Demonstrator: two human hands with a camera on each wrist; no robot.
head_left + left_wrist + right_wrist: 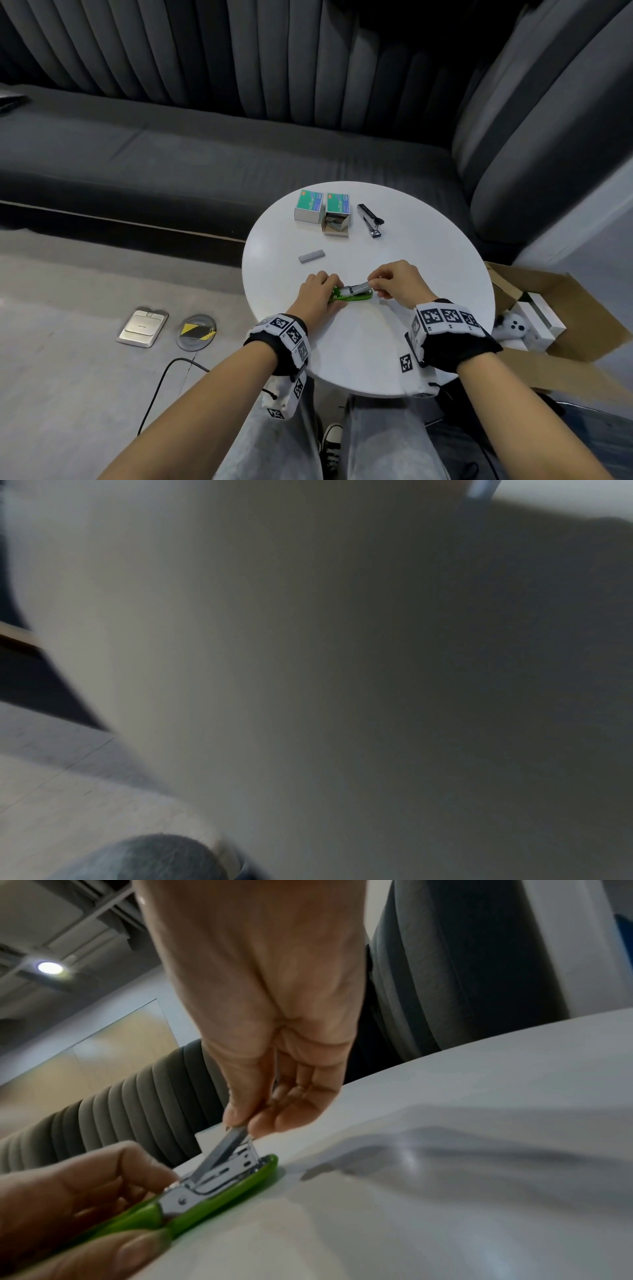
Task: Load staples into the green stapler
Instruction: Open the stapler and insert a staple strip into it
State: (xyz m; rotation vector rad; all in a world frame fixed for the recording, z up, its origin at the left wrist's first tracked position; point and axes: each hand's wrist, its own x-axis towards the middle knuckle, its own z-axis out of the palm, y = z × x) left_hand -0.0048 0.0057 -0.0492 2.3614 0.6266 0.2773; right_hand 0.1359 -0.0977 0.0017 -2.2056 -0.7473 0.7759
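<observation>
On the white table (428,274), nearer me than the staple boxes (323,207), my left hand (317,294) grips the opened green stapler (219,1194). My right hand (274,1091) pinches a staple strip (222,1150), angled into the magazine; seating it and closing remain.

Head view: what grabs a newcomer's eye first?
The green stapler at the near middle of the round white table: the left hand holds its rear end while the right hand pinches a staple strip tilted into the metal channel. Behind them lie a loose strip, two staple boxes, one open, and a black stapler at the far side.
</observation>
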